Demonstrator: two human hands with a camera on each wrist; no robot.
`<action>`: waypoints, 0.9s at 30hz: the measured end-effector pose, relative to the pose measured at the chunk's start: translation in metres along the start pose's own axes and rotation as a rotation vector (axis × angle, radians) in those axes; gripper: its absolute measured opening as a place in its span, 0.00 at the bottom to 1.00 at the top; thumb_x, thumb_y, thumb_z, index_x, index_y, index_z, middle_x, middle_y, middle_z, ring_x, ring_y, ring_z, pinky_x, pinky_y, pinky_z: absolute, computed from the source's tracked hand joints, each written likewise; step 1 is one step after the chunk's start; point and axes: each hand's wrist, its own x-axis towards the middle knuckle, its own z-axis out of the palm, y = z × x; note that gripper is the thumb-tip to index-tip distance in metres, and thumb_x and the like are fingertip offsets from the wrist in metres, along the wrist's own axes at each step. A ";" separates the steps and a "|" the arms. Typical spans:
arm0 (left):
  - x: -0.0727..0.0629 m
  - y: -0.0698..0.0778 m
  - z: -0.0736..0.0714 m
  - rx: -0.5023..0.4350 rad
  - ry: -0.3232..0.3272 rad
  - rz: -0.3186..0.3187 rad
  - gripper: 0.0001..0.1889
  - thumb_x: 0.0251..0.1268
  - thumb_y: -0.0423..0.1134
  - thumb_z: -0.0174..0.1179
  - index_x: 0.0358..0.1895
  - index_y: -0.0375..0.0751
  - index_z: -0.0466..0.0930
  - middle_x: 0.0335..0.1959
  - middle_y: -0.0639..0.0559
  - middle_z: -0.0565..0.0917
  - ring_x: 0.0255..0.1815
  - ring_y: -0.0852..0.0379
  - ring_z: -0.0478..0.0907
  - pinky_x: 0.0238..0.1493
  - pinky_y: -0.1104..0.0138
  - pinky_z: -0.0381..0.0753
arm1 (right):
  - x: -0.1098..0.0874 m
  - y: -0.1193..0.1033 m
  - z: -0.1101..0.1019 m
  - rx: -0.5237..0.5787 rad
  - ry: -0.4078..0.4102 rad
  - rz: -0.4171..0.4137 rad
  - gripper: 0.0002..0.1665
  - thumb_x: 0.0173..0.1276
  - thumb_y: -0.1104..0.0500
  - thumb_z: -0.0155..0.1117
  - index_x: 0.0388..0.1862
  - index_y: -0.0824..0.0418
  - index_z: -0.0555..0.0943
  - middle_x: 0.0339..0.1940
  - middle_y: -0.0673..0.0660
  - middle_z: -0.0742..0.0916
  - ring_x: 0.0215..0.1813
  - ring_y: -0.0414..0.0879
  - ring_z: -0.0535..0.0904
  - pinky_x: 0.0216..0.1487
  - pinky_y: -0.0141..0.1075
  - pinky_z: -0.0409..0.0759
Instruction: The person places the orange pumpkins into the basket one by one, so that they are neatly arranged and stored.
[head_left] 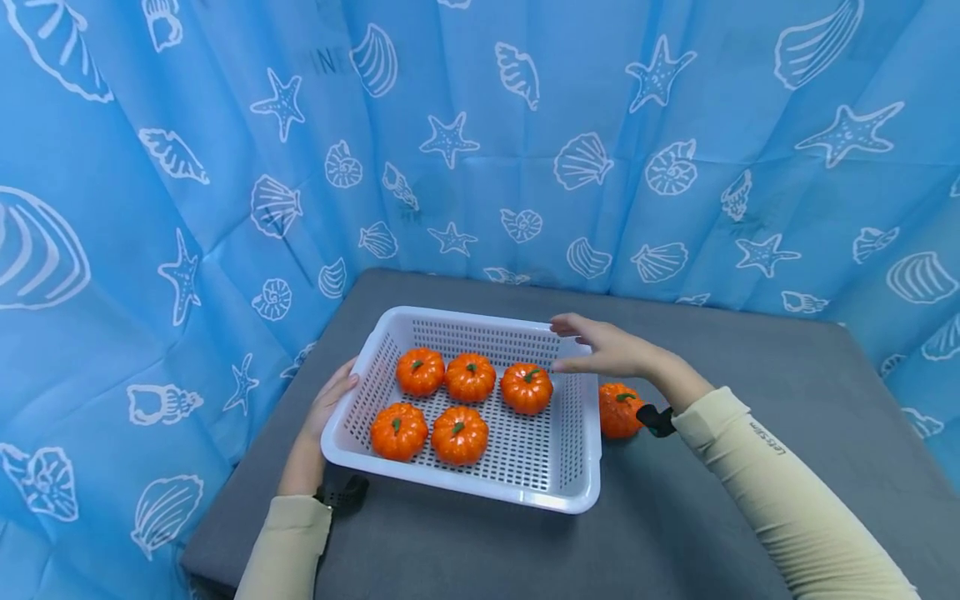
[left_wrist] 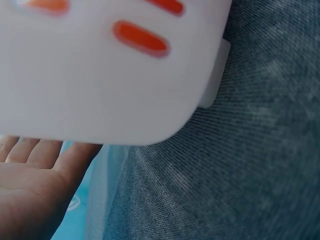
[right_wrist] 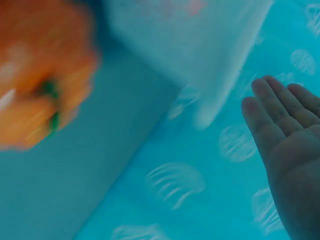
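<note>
A white perforated plastic basket (head_left: 573,503) stands on the dark table, with several small orange pumpkins (head_left: 461,435) inside. My left hand (head_left: 327,402) rests along the basket's left wall, its fingers extended; in the left wrist view the fingers (left_wrist: 44,152) run up behind the basket wall (left_wrist: 95,100). Over the right rim, near the back corner, my right hand (head_left: 603,346) hovers with thumb and fingers spread, holding nothing. Another pumpkin (head_left: 618,408) sits on the table just outside the basket's right wall, below the right wrist; it appears blurred in the right wrist view.
The grey table (head_left: 757,400) extends right of the basket and in front of it. A blue curtain (head_left: 480,200) printed with white shells and starfish hangs behind and to the left. A black wrist strap (head_left: 657,420) hangs close over the outer pumpkin.
</note>
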 end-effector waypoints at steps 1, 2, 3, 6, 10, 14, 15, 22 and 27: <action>0.000 0.000 -0.001 0.005 -0.005 0.008 0.25 0.79 0.37 0.27 0.75 0.42 0.41 0.62 0.47 0.69 0.51 0.55 0.76 0.51 0.63 0.80 | -0.003 0.008 -0.001 0.005 0.009 0.011 0.50 0.60 0.40 0.66 0.72 0.64 0.57 0.70 0.65 0.69 0.70 0.61 0.64 0.67 0.59 0.63; 0.000 0.000 -0.001 0.017 -0.001 0.009 0.25 0.79 0.37 0.28 0.75 0.43 0.42 0.62 0.47 0.69 0.51 0.55 0.76 0.51 0.63 0.80 | -0.006 0.016 -0.001 0.021 0.019 0.022 0.49 0.61 0.41 0.65 0.71 0.64 0.57 0.70 0.65 0.68 0.70 0.61 0.64 0.67 0.59 0.62; -0.001 -0.001 -0.002 0.035 0.017 0.005 0.25 0.79 0.38 0.28 0.75 0.43 0.42 0.63 0.47 0.69 0.51 0.55 0.76 0.51 0.63 0.80 | -0.009 0.023 -0.001 0.036 0.029 0.032 0.48 0.62 0.43 0.65 0.71 0.65 0.57 0.70 0.66 0.68 0.70 0.62 0.63 0.67 0.60 0.62; 0.000 -0.004 -0.004 0.089 0.076 -0.017 0.25 0.79 0.41 0.31 0.75 0.46 0.45 0.64 0.48 0.67 0.53 0.56 0.75 0.52 0.63 0.80 | -0.020 0.039 0.000 0.075 0.075 0.052 0.46 0.64 0.46 0.64 0.71 0.66 0.57 0.70 0.67 0.67 0.70 0.64 0.62 0.67 0.61 0.61; 0.001 -0.007 -0.004 0.134 0.127 -0.041 0.26 0.79 0.44 0.34 0.75 0.47 0.47 0.66 0.47 0.64 0.55 0.56 0.74 0.52 0.65 0.79 | -0.033 0.053 0.001 0.096 0.117 0.076 0.45 0.65 0.47 0.63 0.71 0.66 0.56 0.70 0.69 0.66 0.70 0.66 0.62 0.66 0.62 0.61; 0.001 -0.007 -0.004 0.126 0.126 -0.047 0.26 0.79 0.44 0.33 0.75 0.47 0.46 0.67 0.46 0.63 0.55 0.55 0.73 0.53 0.64 0.79 | -0.044 0.070 0.008 0.108 0.086 0.097 0.45 0.65 0.47 0.62 0.71 0.68 0.56 0.70 0.71 0.66 0.69 0.67 0.62 0.65 0.63 0.62; 0.001 -0.007 -0.004 0.117 0.122 -0.048 0.25 0.79 0.43 0.32 0.75 0.47 0.46 0.67 0.46 0.63 0.55 0.55 0.73 0.53 0.63 0.79 | -0.047 0.075 0.011 0.116 0.073 0.106 0.45 0.65 0.47 0.63 0.71 0.69 0.55 0.70 0.71 0.66 0.69 0.67 0.62 0.64 0.63 0.62; 0.002 -0.001 0.000 0.031 0.072 -0.060 0.26 0.79 0.41 0.30 0.76 0.45 0.42 0.66 0.42 0.64 0.54 0.53 0.75 0.53 0.60 0.79 | -0.063 0.104 0.031 0.195 -0.008 0.152 0.51 0.61 0.47 0.66 0.72 0.70 0.52 0.71 0.73 0.62 0.68 0.68 0.60 0.65 0.64 0.60; 0.002 0.002 0.002 -0.009 0.056 -0.071 0.26 0.79 0.39 0.28 0.76 0.45 0.40 0.67 0.41 0.62 0.54 0.52 0.74 0.53 0.59 0.79 | -0.069 0.116 0.042 0.220 -0.035 0.192 0.56 0.59 0.47 0.68 0.73 0.70 0.46 0.67 0.73 0.63 0.61 0.63 0.66 0.62 0.61 0.65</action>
